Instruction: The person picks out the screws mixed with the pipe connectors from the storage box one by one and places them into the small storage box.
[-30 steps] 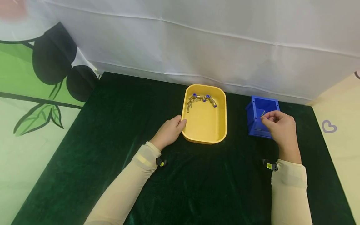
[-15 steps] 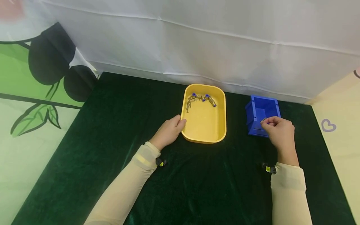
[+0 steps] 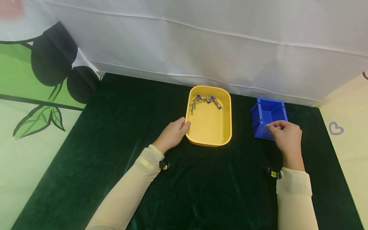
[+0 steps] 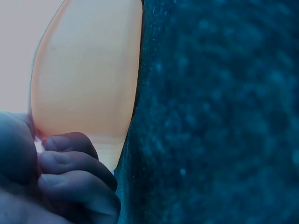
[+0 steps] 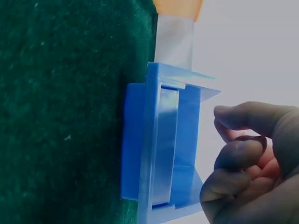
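Left hand has its fingers gripping the tub's left wall, with screws and fittings beyond them at the far end, while right hand has thumb and index meeting just above the blue bin's near end, can't tell if they hold anything.

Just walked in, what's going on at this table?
Someone's working bare-handed over two containers. Their left hand grips the left side of the yellow tray, where thin metal fasteners and brass fittings sit toward the far end. Their right hand is over the near side of the blue bin, thumb and finger together; I can't tell whether anything is pinched there.
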Motion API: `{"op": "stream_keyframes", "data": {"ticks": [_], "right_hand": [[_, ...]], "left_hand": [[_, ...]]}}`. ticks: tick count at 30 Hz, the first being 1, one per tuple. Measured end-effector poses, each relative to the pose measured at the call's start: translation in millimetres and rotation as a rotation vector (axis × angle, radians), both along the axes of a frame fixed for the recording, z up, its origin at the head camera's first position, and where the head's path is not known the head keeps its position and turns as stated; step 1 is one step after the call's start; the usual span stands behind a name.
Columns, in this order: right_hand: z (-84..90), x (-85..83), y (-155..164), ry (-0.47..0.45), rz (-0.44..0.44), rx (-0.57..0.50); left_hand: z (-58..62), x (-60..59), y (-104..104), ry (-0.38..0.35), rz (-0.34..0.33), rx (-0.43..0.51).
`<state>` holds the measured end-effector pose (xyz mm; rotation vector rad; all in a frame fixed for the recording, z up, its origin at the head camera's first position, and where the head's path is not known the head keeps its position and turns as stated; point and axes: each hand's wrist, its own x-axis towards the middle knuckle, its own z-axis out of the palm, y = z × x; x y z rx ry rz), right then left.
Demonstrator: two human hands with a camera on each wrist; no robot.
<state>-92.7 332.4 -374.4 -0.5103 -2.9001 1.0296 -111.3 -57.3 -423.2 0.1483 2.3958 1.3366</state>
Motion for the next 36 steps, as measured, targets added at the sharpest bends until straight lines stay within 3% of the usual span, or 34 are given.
{"op": "stream_keyframes", "data": {"ticks": [4,20,36], "right_hand": [[2.0,-1.0,-5,0.066,-0.037,-0.036],[5.0,-8.2,-31,0.228,0.008,-0.166],[15.3,-19.8,-55,0.228,0.057,-0.319]], "left_hand": [[1.2,0.1,0,-0.006,0.005,0.001],[3.4,1.9,-2,0.009,0.010,-0.001],[5.6,1.8,-1,-0.003,0.007,-0.002]]}}
